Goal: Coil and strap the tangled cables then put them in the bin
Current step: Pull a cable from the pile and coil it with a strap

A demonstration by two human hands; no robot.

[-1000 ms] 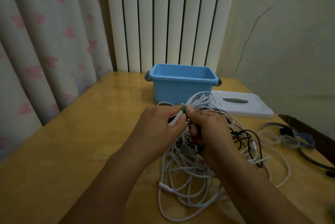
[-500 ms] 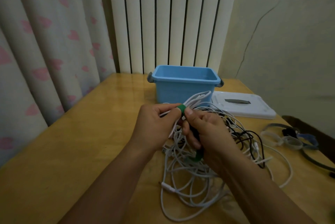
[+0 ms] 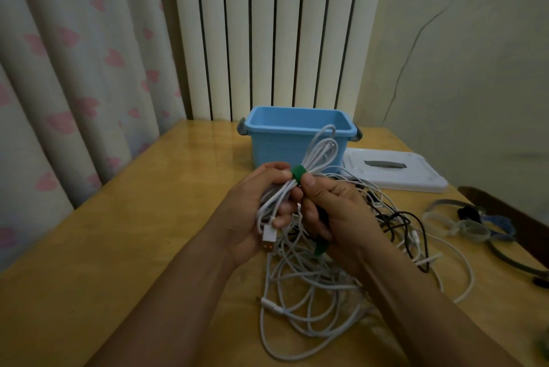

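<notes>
My left hand (image 3: pixel 261 203) grips a coiled white cable (image 3: pixel 319 152) whose loops stick up in front of the blue bin (image 3: pixel 300 129). A green strap (image 3: pixel 298 174) is wrapped round the coil's middle. My right hand (image 3: pixel 329 209) pinches that strap with thumb and finger; the strap's loose green end (image 3: pixel 321 248) shows below the palm. The cable's white USB plug (image 3: pixel 269 240) hangs under my left hand. Beneath both hands lies a tangle of white cables (image 3: pixel 303 307) and a black cable (image 3: pixel 398 224) on the wooden table (image 3: pixel 118 248).
The bin's white lid (image 3: pixel 395 170) lies flat to the right of the bin. Several loose straps (image 3: pixel 457 224), white, grey and blue, lie near the table's right edge. A curtain hangs at the left, a ribbed panel behind the bin.
Both hands have lifted the coil a little higher and nearer to me. The green strap now shows wrapped round the coil, and the USB plug has come into view under my left hand.
</notes>
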